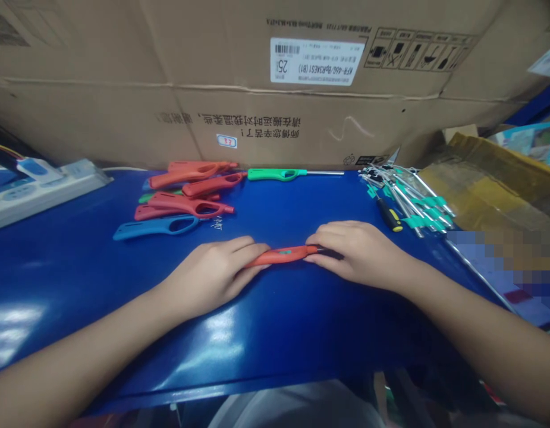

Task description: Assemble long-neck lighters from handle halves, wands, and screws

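Note:
My left hand [221, 270] is closed around the rear end of an orange-red long-neck lighter [281, 256], held level just above the blue table. A small green part shows in the middle of its body. My right hand [357, 252] pinches the lighter's front end, where a dark rod runs into the palm; the rod's far end is hidden. Beyond my left hand lies a pile of red lighter bodies [192, 205], with a blue lighter body [156, 227] at its near edge. A green lighter [270, 174] with a metal rod lies behind.
Metal rods with green pieces [420, 205] and a black-yellow screwdriver [390, 215] lie at right. A white power strip [47, 190] stands at left. A large cardboard box [212, 71] walls off the back, and a taped carton [493, 190] sits at the right edge.

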